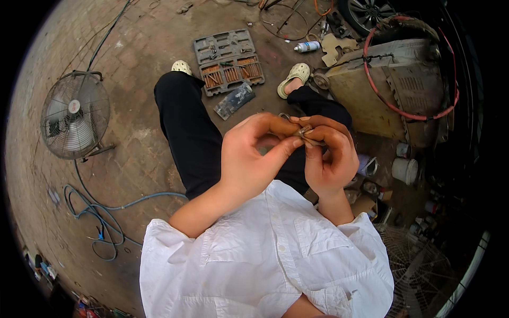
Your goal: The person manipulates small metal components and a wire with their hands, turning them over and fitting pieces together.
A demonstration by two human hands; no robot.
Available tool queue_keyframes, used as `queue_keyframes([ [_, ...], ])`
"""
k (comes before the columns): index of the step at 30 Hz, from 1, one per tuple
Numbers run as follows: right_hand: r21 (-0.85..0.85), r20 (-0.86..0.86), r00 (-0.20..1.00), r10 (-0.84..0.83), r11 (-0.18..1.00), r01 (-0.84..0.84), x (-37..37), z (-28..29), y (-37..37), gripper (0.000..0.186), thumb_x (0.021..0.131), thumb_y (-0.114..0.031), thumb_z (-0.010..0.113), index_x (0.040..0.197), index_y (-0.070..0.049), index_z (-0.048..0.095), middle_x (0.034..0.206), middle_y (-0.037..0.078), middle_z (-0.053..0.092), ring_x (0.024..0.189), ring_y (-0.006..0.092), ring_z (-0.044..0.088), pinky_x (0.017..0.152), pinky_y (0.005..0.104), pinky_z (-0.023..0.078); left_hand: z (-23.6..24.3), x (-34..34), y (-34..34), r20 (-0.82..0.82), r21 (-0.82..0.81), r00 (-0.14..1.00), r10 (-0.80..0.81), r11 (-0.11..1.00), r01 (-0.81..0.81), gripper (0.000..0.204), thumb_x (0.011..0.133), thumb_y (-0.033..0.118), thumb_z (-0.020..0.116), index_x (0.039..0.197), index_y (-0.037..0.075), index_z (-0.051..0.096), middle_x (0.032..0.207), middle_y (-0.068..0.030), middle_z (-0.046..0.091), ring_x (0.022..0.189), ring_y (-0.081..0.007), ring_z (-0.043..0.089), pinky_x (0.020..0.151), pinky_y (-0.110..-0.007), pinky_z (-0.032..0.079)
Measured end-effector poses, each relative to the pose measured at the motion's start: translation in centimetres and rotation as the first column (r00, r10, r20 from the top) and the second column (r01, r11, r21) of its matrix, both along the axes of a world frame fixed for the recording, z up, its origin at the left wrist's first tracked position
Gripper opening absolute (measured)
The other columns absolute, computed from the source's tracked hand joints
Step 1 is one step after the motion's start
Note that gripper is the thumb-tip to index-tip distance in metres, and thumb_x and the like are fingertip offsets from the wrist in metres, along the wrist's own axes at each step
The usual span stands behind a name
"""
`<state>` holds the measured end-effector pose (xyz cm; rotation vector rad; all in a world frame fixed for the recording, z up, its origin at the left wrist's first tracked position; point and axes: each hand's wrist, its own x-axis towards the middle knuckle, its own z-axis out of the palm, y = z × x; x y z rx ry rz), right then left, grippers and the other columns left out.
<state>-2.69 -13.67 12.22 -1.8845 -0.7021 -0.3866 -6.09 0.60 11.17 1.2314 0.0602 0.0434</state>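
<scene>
In front of my lap my two hands meet at the fingertips around a small, dull metal piece (pixel 304 131). A curved metal edge (pixel 284 115) shows just above the fingers; whether it belongs to the same piece I cannot tell. My left hand (pixel 249 153) is closed in a pinch, thumb and forefinger pressed on the piece. From the other side my right hand (pixel 334 156) pinches it too, fingers curled. Most of the piece is hidden by the fingertips. Beyond them, on the ground, lies an open grey case (pixel 207 47) with rows of copper-coloured pieces.
A dark, worn flat block (pixel 234 100) lies by the case. At left stand a round fan (pixel 75 114) and a coiled blue hose (pixel 103 217). To the right are a spray can (pixel 307 46), a large dirty metal box (pixel 392 85) with a red hose (pixel 413 114), and a white bucket (pixel 405 170).
</scene>
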Motion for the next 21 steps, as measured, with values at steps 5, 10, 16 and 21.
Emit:
queue_keyframes([
  [5,0.005,-0.003,1.0,0.008,1.0,-0.008,0.3,-0.2,-0.4,0.017,0.076,0.007,0.065,0.09,-0.002,0.059,0.095,0.014,0.065,0.082,0.0236,0.069,0.066,0.0284,0.056,0.2,0.1,0.2,-0.034,-0.152,0.999,-0.041,0.988,0.035,0.014,0.082,-0.002,0.067,0.093,-0.008,0.059,0.089,-0.0102,0.062,0.079,-0.0142,0.064,0.07,-0.024,0.055],
  [10,-0.056,0.076,0.997,-0.006,0.998,0.01,0.4,-0.2,-0.2,0.02,0.075,0.006,0.066,0.092,-0.003,0.059,0.095,0.012,0.066,0.08,0.0227,0.069,0.064,0.0273,0.056,0.0,0.1,0.2,-0.024,-0.059,1.0,-0.012,0.998,0.011,0.015,0.083,-0.001,0.067,0.093,-0.008,0.059,0.088,-0.0101,0.063,0.078,-0.0146,0.064,0.07,-0.025,0.056],
  [16,-0.109,0.099,0.995,-0.015,0.994,0.026,0.3,-0.1,-0.4,0.022,0.075,0.006,0.066,0.093,-0.004,0.059,0.096,0.011,0.066,0.08,0.0209,0.068,0.063,0.0268,0.055,-0.3,0.3,0.2,-0.054,-0.178,0.998,-0.031,0.984,0.021,0.016,0.083,0.001,0.068,0.093,-0.007,0.059,0.089,-0.0109,0.063,0.078,-0.0155,0.065,0.07,-0.026,0.057],
  [21,-0.118,0.074,0.997,-0.021,0.993,0.03,0.6,-0.3,-0.6,0.019,0.077,0.006,0.064,0.093,-0.003,0.059,0.097,0.012,0.066,0.082,0.0214,0.068,0.064,0.0268,0.056,-0.5,0.3,0.2,-0.075,-0.298,0.994,-0.076,0.953,0.05,0.019,0.083,0.005,0.068,0.096,-0.007,0.059,0.088,-0.0131,0.064,0.078,-0.017,0.065,0.069,-0.03,0.058],
])
